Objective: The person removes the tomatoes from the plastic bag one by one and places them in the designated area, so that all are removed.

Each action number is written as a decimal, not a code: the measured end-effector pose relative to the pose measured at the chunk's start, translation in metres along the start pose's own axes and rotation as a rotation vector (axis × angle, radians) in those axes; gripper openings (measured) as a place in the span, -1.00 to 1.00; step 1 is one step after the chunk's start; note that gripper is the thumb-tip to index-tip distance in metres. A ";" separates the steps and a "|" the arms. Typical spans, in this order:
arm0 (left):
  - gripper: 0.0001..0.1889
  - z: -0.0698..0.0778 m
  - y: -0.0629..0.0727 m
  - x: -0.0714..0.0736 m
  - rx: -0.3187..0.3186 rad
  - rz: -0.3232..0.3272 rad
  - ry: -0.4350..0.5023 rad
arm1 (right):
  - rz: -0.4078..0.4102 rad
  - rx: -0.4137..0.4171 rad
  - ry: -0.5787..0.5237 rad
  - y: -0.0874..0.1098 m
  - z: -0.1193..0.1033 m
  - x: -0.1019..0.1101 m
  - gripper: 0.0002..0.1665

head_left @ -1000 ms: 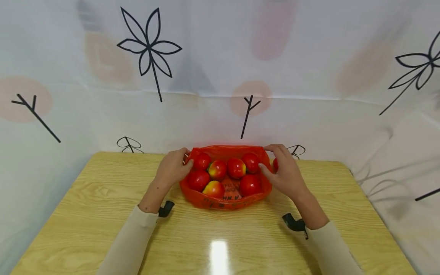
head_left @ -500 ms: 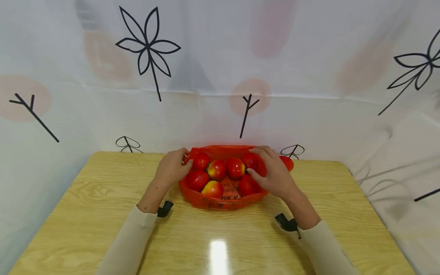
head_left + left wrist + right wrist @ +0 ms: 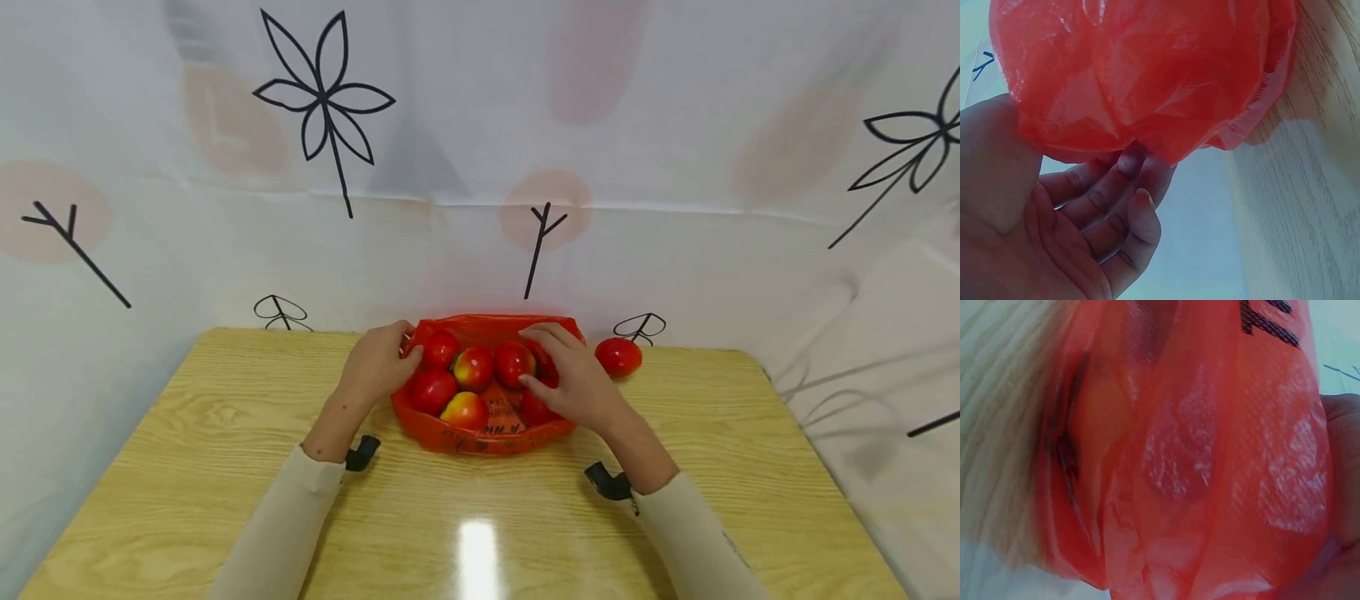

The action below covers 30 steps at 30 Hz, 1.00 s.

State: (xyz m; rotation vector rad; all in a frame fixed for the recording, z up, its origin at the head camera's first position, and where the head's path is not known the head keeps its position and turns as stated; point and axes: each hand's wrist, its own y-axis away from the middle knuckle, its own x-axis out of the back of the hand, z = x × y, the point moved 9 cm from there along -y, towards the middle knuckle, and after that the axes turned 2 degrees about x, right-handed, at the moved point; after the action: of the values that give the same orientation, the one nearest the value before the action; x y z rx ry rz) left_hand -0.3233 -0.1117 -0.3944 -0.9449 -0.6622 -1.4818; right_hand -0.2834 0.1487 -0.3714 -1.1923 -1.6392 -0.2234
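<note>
A red plastic bag (image 3: 465, 442) with dark print sits on the table, its mouth rolled wide. Inside lie several shiny apples, among them a red one (image 3: 432, 392) and a yellow-and-red one (image 3: 466, 412). My left hand (image 3: 375, 362) holds the bag's left rim, thumb on the inner side. From below, the left wrist view has its fingers (image 3: 1110, 219) curled by the bag's edge. Over the bag's right part hovers my right hand (image 3: 576, 385), thumb and fingers spread around apples that it partly hides. Red film of the bag (image 3: 1179, 456) fills most of the right wrist view.
Outside the bag, one red apple (image 3: 618, 357) lies on the wooden table (image 3: 712, 442) near its back edge, to the right. Behind the table hangs a pale cloth (image 3: 675, 275) with drawn flowers. Black curved straps (image 3: 363, 454) show at both wrists.
My right hand has moved left, from the bag's right rim to above the apples inside. The apple outside on the right has come into full view. My left hand stays at the rim.
</note>
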 end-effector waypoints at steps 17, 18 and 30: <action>-0.67 0.003 0.001 0.001 -0.004 -0.006 0.003 | -0.179 -0.027 0.143 -0.010 -0.006 -0.029 -0.28; -0.67 0.004 0.001 0.001 -0.005 -0.005 0.003 | -0.192 -0.031 0.145 -0.010 -0.006 -0.031 -0.28; -0.67 0.004 0.002 0.000 -0.001 -0.002 0.006 | -0.232 -0.021 0.204 -0.015 -0.004 -0.046 -0.27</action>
State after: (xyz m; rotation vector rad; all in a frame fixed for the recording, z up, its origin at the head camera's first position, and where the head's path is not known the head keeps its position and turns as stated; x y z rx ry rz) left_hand -0.3202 -0.1089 -0.3926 -0.9406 -0.6586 -1.4856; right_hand -0.2944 0.1118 -0.4011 -0.9592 -1.5951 -0.4941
